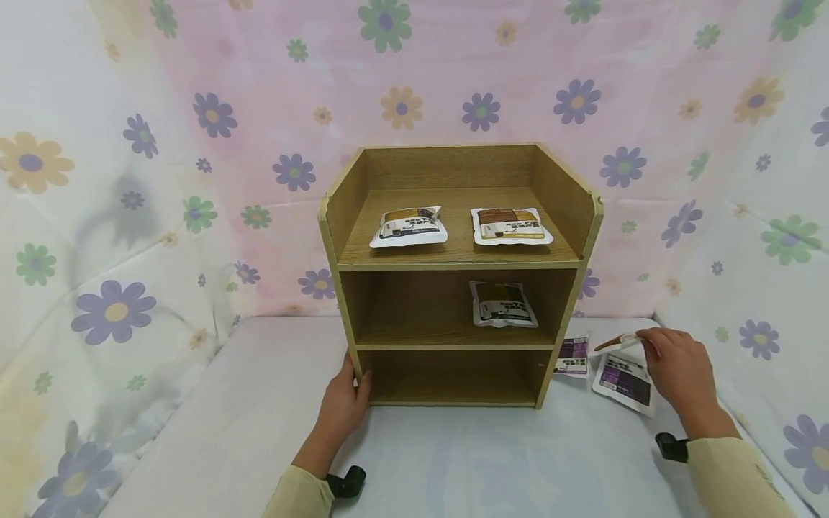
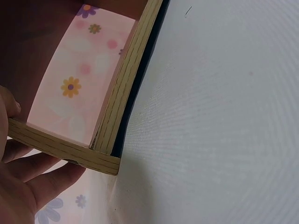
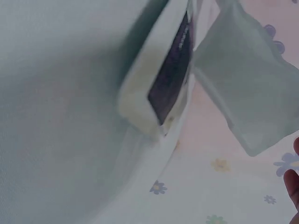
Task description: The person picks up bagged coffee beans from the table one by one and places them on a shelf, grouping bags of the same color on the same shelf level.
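A three-tier wooden shelf [image 1: 337, 237] stands on the white table. Two snack packets [image 1: 409, 226] [image 1: 511, 225] lie on its top tier and one packet [image 1: 502, 303] on the middle tier; the bottom tier holds nothing. My left hand [image 1: 358, 380] grips the shelf's lower left upright, thumb at the front; in the left wrist view the fingers [image 2: 32, 179] wrap the wooden corner [image 2: 100, 161]. To the right of the shelf, my right hand [image 1: 646, 344] pinches a packet [image 1: 618, 342] by its edge, lifted off the table. The same packet [image 3: 247, 93] hangs tilted in the right wrist view.
Two purple-labelled packets [image 1: 573, 357] [image 1: 624, 383] lie on the table [image 1: 453, 460] by the shelf's right foot; one of these packets [image 3: 170, 81] fills the right wrist view. Flowered cloth [image 1: 129, 216] walls the table on three sides.
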Motion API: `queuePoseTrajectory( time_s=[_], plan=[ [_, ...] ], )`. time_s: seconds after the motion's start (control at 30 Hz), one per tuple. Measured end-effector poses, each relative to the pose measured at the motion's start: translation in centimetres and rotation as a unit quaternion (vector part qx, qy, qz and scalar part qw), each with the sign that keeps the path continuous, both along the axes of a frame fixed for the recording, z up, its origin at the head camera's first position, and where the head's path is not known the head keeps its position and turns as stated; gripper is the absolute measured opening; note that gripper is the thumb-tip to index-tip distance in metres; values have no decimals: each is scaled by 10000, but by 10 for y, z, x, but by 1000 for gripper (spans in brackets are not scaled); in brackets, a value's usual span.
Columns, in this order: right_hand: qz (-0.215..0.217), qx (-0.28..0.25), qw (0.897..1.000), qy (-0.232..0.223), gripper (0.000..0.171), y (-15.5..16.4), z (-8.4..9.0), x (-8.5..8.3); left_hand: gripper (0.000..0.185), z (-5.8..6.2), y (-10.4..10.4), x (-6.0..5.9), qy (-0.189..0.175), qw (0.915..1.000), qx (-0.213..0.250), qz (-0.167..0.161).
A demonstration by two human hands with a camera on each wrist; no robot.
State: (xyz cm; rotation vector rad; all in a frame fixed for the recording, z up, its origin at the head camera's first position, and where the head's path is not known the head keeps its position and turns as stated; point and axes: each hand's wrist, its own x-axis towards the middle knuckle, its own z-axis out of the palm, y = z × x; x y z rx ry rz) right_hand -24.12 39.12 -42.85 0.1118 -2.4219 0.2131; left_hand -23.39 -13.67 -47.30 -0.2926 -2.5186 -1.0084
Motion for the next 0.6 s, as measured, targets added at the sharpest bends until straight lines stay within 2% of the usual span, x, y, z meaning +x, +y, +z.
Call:
queuePoseTrajectory(
  time_s=[0.1,0.2,0.37,0.6],
  plan=[
    [139,-169,9997,129,17,1,4,3,54,0,0,0,6,10000,-6,-3],
    [201,-372,9991,75,16,1,8,4,54,-2,-1,-1,49,10000,-27,11],
    [202,-751,9963,-362,17,0,14,10,56,-1,0,0,102,9999,-6,14],
    [402,-1146,9847,-1249,24,-7,24,23,57,-1,0,0,174,9998,-22,15]
  ],
)
